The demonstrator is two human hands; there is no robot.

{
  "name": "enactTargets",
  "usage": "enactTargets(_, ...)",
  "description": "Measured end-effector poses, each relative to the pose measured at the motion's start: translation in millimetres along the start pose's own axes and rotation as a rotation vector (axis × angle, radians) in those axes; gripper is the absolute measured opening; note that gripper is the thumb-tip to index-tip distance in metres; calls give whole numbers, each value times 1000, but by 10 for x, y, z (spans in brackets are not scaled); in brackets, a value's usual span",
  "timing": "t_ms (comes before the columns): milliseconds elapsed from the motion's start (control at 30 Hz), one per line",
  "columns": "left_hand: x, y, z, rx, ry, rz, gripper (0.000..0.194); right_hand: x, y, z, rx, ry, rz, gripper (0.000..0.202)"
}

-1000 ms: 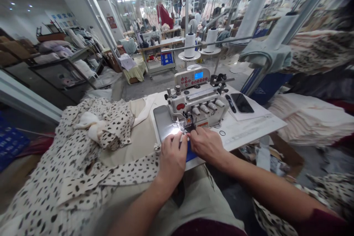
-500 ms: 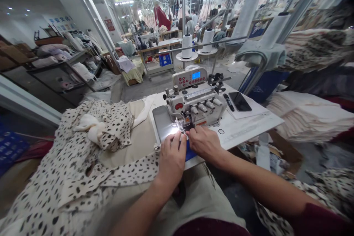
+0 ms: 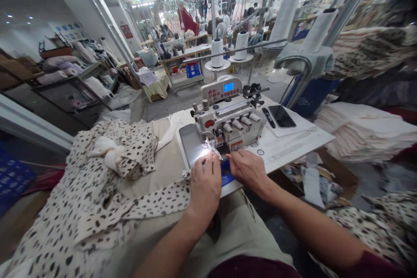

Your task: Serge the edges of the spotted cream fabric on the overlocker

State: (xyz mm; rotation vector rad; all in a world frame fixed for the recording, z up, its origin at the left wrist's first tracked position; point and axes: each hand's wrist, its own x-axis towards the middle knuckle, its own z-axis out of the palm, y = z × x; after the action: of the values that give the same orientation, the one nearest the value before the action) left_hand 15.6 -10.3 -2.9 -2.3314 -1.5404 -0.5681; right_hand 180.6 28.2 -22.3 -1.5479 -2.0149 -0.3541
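Observation:
A white overlock sewing machine (image 3: 228, 121) stands on a white table (image 3: 293, 145), its lamp lighting the needle area. My left hand (image 3: 205, 184) lies flat on the end of a cream fabric strip with black spots (image 3: 153, 202), pressing it just in front of the presser foot. My right hand (image 3: 249, 169) rests beside it, fingers bent on the fabric edge over a blue plate (image 3: 226, 173). The fabric under both hands is mostly hidden.
A big heap of spotted fabric (image 3: 81, 191) covers the left side. A phone (image 3: 282, 116) and a pen (image 3: 269, 117) lie right of the machine. Two thread cones (image 3: 216, 52) stand behind it. Stacked white cloth (image 3: 365, 132) lies at right.
Both hands have stayed at the presser foot; my right hand has drawn back slightly, baring more of the blue plate. The view has shifted a little.

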Motion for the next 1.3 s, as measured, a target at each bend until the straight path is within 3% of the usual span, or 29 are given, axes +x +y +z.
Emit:
enactTargets(167,0,-71,-9,-176,34,-57,55,-198,166,234,481,65,236,42)
enactTargets(267,1,-89,-20,-200,24,-18,48,-231,188,398,830,54,456,46)
enactTargets(333,-7,-94,-14,-187,15,18,40,-243,176,477,951,50,525,49)
enactTargets(400,-19,-97,-1,-179,12,41,39,-257,157,517,974,55,496,50)
enactTargets(633,33,-139,-14,-214,8,-4,66,-287,132,450,945,63,364,41)
enactTargets(867,267,-380,-20,-177,-70,-4,40,-304,144,480,987,88,378,41)
enactTargets(1100,396,-613,25,-209,-131,-64,70,-361,180,544,1059,95,407,39)
enactTargets(1300,218,-598,-71,-164,-59,-96,43,-365,139,458,992,16,230,31)
